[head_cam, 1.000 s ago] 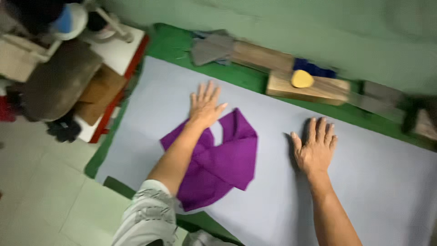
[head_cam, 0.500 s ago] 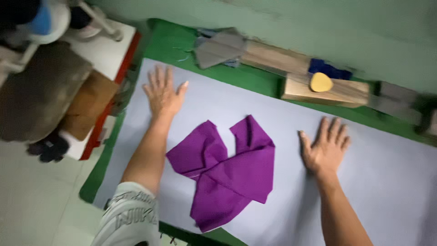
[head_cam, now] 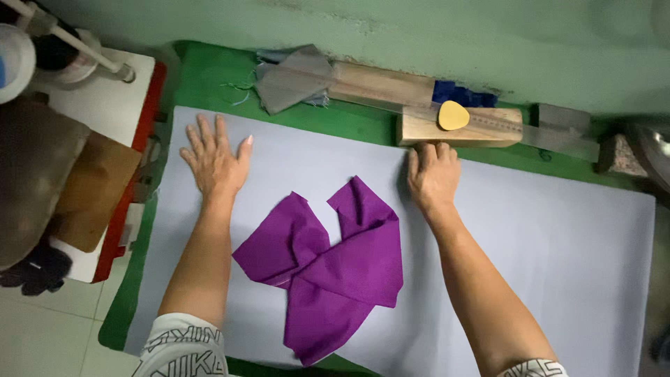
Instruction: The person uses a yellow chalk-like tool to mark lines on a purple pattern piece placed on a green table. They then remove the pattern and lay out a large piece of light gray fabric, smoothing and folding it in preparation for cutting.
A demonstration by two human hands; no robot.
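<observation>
Both hands flat on the grey sheet (head_cam: pixel 544 230) covering the worktop, holding nothing. Left hand (head_cam: pixel 215 159) is spread wide, palm down; right hand (head_cam: pixel 434 174) has fingertips touching the wooden block (head_cam: pixel 426 130). Crumpled purple cloth (head_cam: pixel 331 265) lies between the forearms, just below both hands, touching neither.

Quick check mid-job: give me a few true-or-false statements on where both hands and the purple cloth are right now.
1. The left hand lies flat on the pale sheet. True.
2. The right hand grips the purple cloth. False: it rests at the sheet's far edge, beside the wooden block, apart from the cloth.
3. The cloth lies crumpled between the forearms. True.
4. The yellow chalk lies on the cloth. False: it sits on the wooden block.
</observation>
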